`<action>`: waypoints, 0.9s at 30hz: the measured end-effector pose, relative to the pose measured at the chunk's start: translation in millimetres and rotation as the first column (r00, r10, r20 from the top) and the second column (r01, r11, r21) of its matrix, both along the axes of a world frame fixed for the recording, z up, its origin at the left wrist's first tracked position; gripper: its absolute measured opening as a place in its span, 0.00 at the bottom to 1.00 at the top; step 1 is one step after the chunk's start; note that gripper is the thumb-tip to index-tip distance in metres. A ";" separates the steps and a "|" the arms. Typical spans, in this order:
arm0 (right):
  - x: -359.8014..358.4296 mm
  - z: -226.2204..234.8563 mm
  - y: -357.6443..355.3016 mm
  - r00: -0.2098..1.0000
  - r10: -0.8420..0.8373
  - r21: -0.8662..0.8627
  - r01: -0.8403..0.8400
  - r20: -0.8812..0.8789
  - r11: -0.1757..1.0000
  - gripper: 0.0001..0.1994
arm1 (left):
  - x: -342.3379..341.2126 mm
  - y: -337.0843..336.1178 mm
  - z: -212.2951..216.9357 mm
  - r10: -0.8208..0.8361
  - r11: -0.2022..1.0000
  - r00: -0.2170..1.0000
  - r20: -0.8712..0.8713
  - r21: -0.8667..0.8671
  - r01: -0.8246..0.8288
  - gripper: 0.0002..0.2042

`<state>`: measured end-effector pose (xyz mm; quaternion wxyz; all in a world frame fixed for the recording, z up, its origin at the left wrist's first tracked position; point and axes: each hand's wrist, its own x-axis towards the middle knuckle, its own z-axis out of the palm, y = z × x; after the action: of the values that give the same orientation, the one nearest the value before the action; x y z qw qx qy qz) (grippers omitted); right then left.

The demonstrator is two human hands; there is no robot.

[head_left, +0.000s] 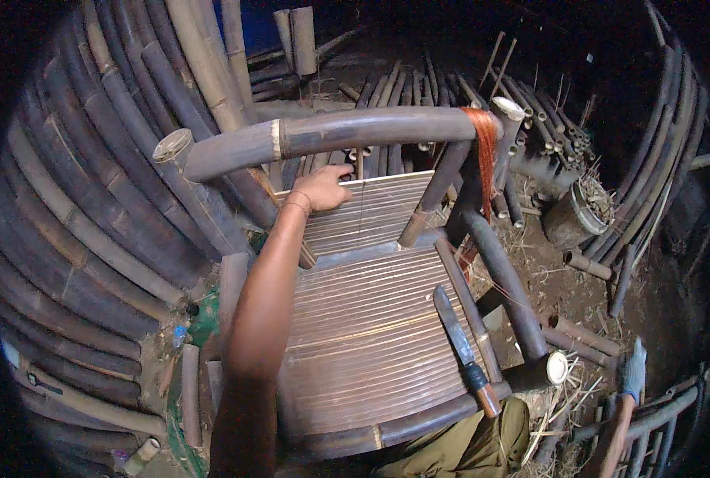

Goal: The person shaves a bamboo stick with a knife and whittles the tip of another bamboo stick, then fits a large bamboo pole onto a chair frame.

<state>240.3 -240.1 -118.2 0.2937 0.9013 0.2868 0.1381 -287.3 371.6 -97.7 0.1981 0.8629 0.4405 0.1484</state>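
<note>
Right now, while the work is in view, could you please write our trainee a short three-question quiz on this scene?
1. True or false: the knife lies toward the right side of the slatted seat.
2. What colour are the strands hanging at the right end of the curved bamboo rail? A) green; B) orange; C) white.
3. Fill in: the ___ hand is at the backrest slats, and the ___ hand is gloved.

Key: 1, true; 2, B; 3, left hand, right hand.

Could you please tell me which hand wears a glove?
The right hand, in a greyish-blue glove; the left hand, at the backrest slats, is bare.
</note>
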 end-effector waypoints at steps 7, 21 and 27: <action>-253.8 24.8 298.2 0.341 0.938 0.803 -0.576 0.065 0.154 0.33 | 5.8 -15.1 8.1 0.107 0.994 0.981 -0.159 0.049 -0.100 0.28; -303.5 -22.4 449.2 0.080 0.957 0.921 0.305 -0.279 0.243 0.15 | -0.2 -15.9 1.8 0.077 0.986 0.994 -0.072 0.153 -0.066 0.27; -309.8 56.2 448.1 -0.463 0.789 0.457 0.849 0.404 0.265 0.09 | -6.0 -18.9 1.5 0.053 0.985 0.998 0.025 0.160 -0.057 0.24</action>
<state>-69.5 208.0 -62.0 0.7507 -0.1268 -0.4354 0.4805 -293.3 352.6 -96.2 0.1282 0.8620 0.4486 0.1980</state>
